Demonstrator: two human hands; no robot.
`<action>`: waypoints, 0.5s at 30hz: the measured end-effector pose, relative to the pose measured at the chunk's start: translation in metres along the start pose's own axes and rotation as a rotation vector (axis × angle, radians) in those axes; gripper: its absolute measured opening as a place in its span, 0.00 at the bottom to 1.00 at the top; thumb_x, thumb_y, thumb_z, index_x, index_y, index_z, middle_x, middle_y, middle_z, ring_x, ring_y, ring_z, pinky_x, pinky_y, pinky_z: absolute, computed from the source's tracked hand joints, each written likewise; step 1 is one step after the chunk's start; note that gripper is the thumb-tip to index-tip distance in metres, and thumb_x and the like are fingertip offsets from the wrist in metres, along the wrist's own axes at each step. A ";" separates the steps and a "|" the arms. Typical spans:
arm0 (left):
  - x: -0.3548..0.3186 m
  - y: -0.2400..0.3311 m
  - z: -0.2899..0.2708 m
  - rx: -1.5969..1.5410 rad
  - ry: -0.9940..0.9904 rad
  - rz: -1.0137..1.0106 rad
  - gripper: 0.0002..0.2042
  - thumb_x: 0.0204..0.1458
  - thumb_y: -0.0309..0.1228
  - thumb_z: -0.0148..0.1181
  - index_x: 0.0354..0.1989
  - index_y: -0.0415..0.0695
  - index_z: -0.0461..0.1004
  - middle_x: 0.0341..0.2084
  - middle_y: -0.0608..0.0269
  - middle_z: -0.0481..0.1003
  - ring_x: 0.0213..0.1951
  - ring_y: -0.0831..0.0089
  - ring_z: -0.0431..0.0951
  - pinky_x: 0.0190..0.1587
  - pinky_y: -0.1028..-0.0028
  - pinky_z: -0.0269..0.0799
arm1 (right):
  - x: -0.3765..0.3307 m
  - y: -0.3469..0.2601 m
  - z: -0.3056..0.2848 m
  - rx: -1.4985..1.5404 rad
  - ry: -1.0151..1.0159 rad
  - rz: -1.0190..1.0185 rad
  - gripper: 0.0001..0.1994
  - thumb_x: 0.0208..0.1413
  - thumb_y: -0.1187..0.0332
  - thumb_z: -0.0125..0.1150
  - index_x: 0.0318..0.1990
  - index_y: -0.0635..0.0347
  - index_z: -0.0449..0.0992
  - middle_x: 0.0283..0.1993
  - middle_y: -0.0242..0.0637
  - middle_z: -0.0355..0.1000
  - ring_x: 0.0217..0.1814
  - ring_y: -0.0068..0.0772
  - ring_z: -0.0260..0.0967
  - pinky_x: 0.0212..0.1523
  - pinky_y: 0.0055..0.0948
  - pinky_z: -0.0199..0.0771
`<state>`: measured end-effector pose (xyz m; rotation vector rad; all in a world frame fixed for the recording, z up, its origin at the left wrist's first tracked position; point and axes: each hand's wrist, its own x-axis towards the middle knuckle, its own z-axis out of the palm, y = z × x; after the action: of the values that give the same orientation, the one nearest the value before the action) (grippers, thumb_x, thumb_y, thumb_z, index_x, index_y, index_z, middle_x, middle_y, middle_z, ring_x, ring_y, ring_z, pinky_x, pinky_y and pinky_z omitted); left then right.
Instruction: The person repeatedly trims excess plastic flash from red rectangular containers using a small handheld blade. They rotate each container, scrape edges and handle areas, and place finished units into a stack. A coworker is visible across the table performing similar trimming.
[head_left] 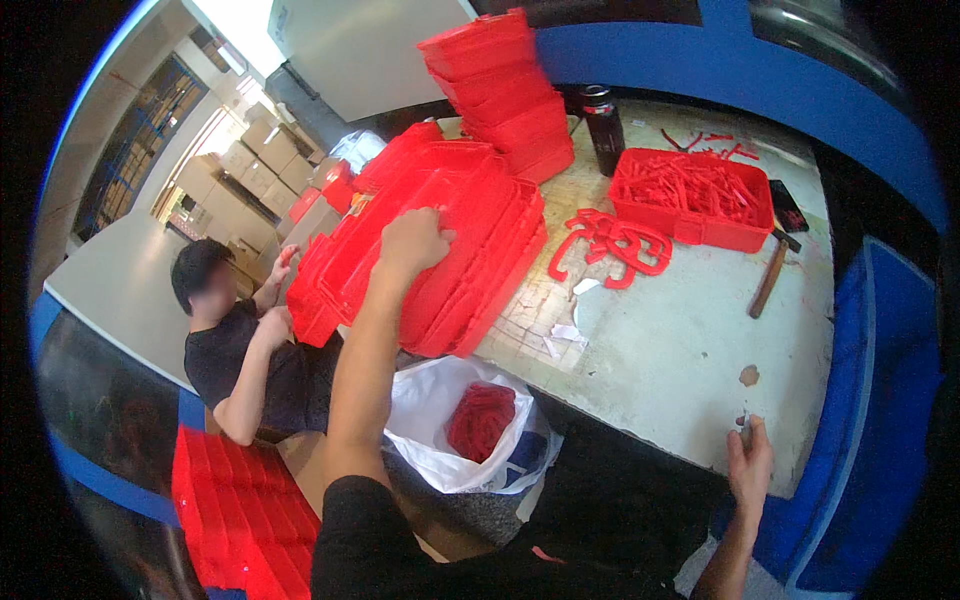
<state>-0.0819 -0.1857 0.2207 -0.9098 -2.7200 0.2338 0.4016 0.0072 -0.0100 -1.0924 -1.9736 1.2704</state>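
My left hand (412, 240) reaches forward and rests with bent fingers on top of a leaning pile of flat red plastic trays (470, 270) at the left side of the worktable (680, 360). My right hand (749, 462) presses on the table's near edge at the lower right and holds nothing that I can see. Several loose red curved plastic pieces (615, 245) lie on the table between the pile and a red bin of red strips (692, 195).
A second stack of red trays (505, 95) stands at the back, with a dark bottle (603, 128) beside it. A hammer (772, 272) lies at the right. A white bag with red parts (478, 425) hangs below the table. A seated person (245, 340) works at the left by more red trays (245, 520).
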 end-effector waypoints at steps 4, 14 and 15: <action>-0.017 0.015 -0.025 0.040 0.124 0.004 0.18 0.52 0.44 0.64 0.33 0.39 0.78 0.31 0.43 0.79 0.37 0.44 0.81 0.40 0.51 0.76 | 0.011 0.010 0.002 -0.149 0.013 0.004 0.13 0.58 0.73 0.57 0.50 0.64 0.70 0.26 0.42 0.68 0.26 0.34 0.64 0.30 0.34 0.67; -0.082 0.030 -0.143 -1.685 0.071 0.572 0.14 0.56 0.33 0.63 0.45 0.37 0.77 0.33 0.65 0.80 0.35 0.69 0.80 0.41 0.68 0.76 | 0.042 0.043 0.003 -0.675 0.160 -0.069 0.19 0.54 0.76 0.57 0.54 0.64 0.66 0.51 0.53 0.65 0.56 0.57 0.64 0.53 0.48 0.68; -0.072 0.033 -0.134 -1.861 -0.041 0.663 0.15 0.57 0.35 0.59 0.48 0.37 0.75 0.39 0.62 0.79 0.40 0.67 0.79 0.46 0.65 0.74 | 0.045 0.043 0.004 -0.715 0.185 -0.084 0.19 0.54 0.77 0.57 0.54 0.64 0.67 0.52 0.52 0.65 0.56 0.56 0.64 0.54 0.48 0.68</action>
<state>0.0324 -0.1940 0.3261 -1.9622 -1.8034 -2.3757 0.3894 0.0530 -0.0505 -1.3596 -2.3516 0.3805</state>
